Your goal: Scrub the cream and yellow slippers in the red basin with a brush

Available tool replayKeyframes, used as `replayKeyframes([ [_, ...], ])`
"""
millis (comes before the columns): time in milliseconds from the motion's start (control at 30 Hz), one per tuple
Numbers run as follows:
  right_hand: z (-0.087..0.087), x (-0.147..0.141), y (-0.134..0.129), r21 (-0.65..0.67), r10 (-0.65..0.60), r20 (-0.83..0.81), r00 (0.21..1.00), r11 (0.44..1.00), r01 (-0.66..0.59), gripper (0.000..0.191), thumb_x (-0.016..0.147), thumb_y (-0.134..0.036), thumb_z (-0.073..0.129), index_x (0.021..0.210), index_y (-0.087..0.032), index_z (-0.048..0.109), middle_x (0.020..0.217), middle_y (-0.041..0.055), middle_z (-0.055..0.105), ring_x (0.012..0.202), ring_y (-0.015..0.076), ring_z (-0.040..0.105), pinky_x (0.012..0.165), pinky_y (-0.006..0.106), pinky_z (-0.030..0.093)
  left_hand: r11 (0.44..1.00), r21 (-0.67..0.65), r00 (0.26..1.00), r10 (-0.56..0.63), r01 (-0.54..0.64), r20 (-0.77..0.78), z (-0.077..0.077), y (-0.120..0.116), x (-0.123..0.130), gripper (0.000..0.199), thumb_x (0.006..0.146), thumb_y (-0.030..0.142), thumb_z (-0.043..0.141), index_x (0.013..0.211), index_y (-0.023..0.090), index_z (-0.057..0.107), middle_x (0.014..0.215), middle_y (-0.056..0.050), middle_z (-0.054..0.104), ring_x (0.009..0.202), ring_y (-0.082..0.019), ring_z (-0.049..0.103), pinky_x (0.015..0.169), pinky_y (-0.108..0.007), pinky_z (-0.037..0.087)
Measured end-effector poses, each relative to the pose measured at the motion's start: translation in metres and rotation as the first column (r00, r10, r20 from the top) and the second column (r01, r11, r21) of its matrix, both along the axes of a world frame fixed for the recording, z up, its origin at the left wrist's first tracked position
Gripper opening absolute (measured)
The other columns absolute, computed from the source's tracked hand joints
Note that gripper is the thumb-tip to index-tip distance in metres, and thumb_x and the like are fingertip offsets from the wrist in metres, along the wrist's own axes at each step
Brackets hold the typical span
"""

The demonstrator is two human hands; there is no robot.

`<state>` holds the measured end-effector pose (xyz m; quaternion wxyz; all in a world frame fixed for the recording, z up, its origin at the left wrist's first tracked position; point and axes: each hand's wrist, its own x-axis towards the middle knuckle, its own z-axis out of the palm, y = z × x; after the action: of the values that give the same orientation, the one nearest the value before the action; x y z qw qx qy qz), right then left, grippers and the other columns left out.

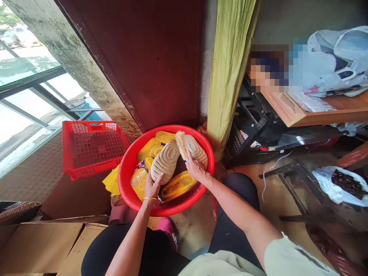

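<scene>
Center of the frame, the left hand (152,186) grips a beige shoe (167,159) by its lower end; the right hand (196,167), just right, grasps a brush (181,145).

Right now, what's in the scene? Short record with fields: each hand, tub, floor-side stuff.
left hand: holds pale-soled shoe, sole up
right hand: grips brush
bristle contact: can't tell
tub: red, holds yellow-soled shoes and another pale-soled one
left of tub: red crate
beyond tub, right: yellow-green curtain
</scene>
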<state>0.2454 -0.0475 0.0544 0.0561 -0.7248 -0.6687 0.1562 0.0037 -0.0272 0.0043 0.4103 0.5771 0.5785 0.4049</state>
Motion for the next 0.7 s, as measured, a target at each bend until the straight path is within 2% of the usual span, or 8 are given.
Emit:
replayKeyframes([
  [100,-0.008,-0.001,-0.006,-0.034,0.055,0.009,0.998,0.998,-0.055,0.076,0.099,-0.018,0.040,0.167,-0.011,0.006,0.127,0.0242,0.069,0.108,0.0307,0.071,0.090,0.042,0.055,0.979,0.187,0.937,-0.014,0.085,-0.350,0.000,-0.006,0.002,0.072,0.085,0.060,0.064,0.141,0.017,0.052,0.142,-0.018,0.059,0.136,-0.035,0.053,0.115,-0.052,0.042],
  [200,-0.015,-0.008,-0.014,-0.061,0.146,0.020,0.989,0.988,-0.145,0.076,0.093,-0.012,0.043,0.165,-0.008,0.019,0.127,0.0274,0.067,0.113,0.0344,0.069,0.095,0.047,0.054,0.942,0.267,0.808,-0.008,0.204,-0.589,0.000,-0.011,0.008,0.066,0.089,0.050,0.060,0.142,0.013,0.047,0.148,-0.023,0.051,0.140,-0.036,0.049,0.115,-0.050,0.041],
  [300,-0.017,-0.013,-0.015,-0.078,0.208,0.001,0.978,0.975,-0.207,0.070,0.093,-0.011,0.042,0.161,-0.003,0.029,0.125,0.0290,0.068,0.117,0.0359,0.068,0.098,0.048,0.053,0.958,0.149,0.616,-0.035,0.246,-0.787,0.000,-0.012,0.017,0.058,0.090,0.045,0.059,0.135,0.010,0.049,0.140,-0.024,0.057,0.132,-0.037,0.055,0.108,-0.047,0.045],
  [367,-0.017,-0.014,-0.011,-0.098,0.223,-0.020,0.975,0.970,-0.224,0.068,0.093,-0.010,0.041,0.159,-0.002,0.033,0.129,0.0291,0.067,0.122,0.0355,0.065,0.101,0.047,0.051,0.978,0.013,0.466,-0.087,0.206,-0.881,0.000,-0.011,0.024,0.051,0.090,0.044,0.059,0.128,0.011,0.054,0.129,-0.023,0.063,0.123,-0.038,0.061,0.103,-0.047,0.046],
  [433,-0.018,-0.016,-0.007,-0.116,0.217,-0.029,0.976,0.969,-0.219,0.065,0.093,-0.008,0.041,0.158,-0.003,0.037,0.132,0.0283,0.066,0.124,0.0351,0.064,0.101,0.045,0.052,0.982,-0.088,0.352,-0.142,0.165,-0.925,0.000,-0.009,0.029,0.045,0.091,0.043,0.059,0.124,0.013,0.056,0.123,-0.021,0.066,0.118,-0.036,0.063,0.100,-0.045,0.046],
  [567,-0.021,-0.023,-0.006,-0.145,0.189,-0.031,0.982,0.971,-0.191,0.065,0.092,-0.006,0.042,0.157,-0.001,0.037,0.125,0.0304,0.068,0.119,0.0369,0.067,0.095,0.047,0.054,0.975,-0.171,0.247,-0.203,0.145,-0.948,-0.002,-0.010,0.031,0.040,0.096,0.037,0.052,0.124,0.010,0.059,0.122,-0.023,0.067,0.118,-0.034,0.065,0.100,-0.043,0.044],
  [633,-0.021,-0.026,-0.008,-0.155,0.178,-0.034,0.983,0.971,-0.181,0.069,0.091,-0.007,0.045,0.158,-0.001,0.033,0.124,0.0311,0.068,0.117,0.0369,0.068,0.095,0.047,0.054,0.959,-0.223,0.216,-0.259,0.175,-0.941,-0.004,-0.013,0.029,0.036,0.097,0.028,0.046,0.123,0.009,0.062,0.120,-0.024,0.068,0.117,-0.034,0.065,0.103,-0.046,0.041],
  [700,-0.019,-0.025,-0.012,-0.162,0.176,-0.043,0.983,0.970,-0.181,0.071,0.091,-0.009,0.048,0.160,-0.004,0.031,0.126,0.0297,0.068,0.116,0.0355,0.069,0.095,0.046,0.054,0.931,-0.285,0.200,-0.331,0.226,-0.922,-0.007,-0.016,0.028,0.034,0.093,0.019,0.045,0.118,0.012,0.068,0.115,-0.022,0.071,0.116,-0.033,0.067,0.106,-0.048,0.039],
])
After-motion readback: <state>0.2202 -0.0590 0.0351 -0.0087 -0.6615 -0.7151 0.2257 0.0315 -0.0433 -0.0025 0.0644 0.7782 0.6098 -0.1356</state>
